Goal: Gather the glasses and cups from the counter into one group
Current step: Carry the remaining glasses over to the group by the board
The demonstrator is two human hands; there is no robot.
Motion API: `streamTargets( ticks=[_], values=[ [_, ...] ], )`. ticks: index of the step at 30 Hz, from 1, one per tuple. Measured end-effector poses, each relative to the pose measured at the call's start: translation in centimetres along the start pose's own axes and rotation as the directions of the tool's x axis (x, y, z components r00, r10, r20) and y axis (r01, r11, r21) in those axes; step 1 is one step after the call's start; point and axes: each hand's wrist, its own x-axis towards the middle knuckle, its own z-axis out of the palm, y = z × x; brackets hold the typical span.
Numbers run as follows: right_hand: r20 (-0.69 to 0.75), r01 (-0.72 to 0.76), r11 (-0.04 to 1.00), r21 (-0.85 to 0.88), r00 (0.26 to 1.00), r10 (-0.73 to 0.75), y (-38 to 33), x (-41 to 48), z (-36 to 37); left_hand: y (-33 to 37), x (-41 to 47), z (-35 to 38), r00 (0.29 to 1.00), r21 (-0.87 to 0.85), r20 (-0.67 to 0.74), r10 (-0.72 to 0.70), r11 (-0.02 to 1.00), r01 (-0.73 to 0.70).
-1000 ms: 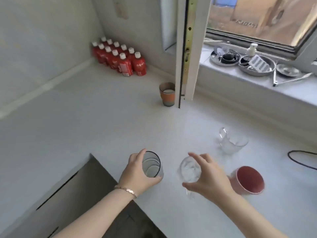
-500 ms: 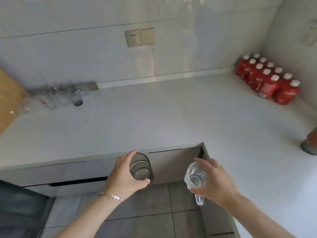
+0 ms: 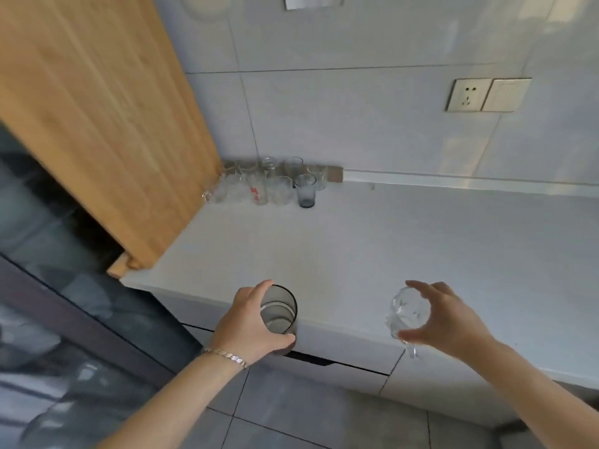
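Note:
My left hand (image 3: 248,322) grips a smoky grey tumbler (image 3: 278,314), held upright in the air over the front edge of the white counter (image 3: 372,247). In my right hand (image 3: 444,319) is a clear glass mug (image 3: 406,314), tipped so its handle points down. Far back on the counter, against the wall and beside a wooden panel, stands a cluster of several glasses (image 3: 269,184). One dark grey tumbler (image 3: 305,190) stands at that cluster's right front.
A tall wooden panel (image 3: 107,124) bounds the counter on the left. A socket and a switch (image 3: 486,94) sit on the tiled wall. Drawer fronts (image 3: 340,361) lie below the counter edge, with grey floor tiles beneath.
The view has swung left from the corner with the red bottles to the counter's left end. Both hands still carry their glasses, and the cluster of glasses is now nearer.

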Motion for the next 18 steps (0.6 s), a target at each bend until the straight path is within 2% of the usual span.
streamTargets(
  ticks=[11, 18],
  values=[
    [0.086, 0.145, 0.989, 0.015, 0.986, -0.146, -12.6, 19.0, 4.7, -10.8, 16.9, -7.7, 0.979, -0.007, -0.082, -0.186, 0.982, 0.186],
    [0.167, 0.218, 0.975, -0.045, 0.964, -0.208, -19.7, 29.7, 6.2, -17.2, 28.0, -12.0, 0.957, -0.027, -0.112, -0.268, 0.963, 0.267]
  ],
)
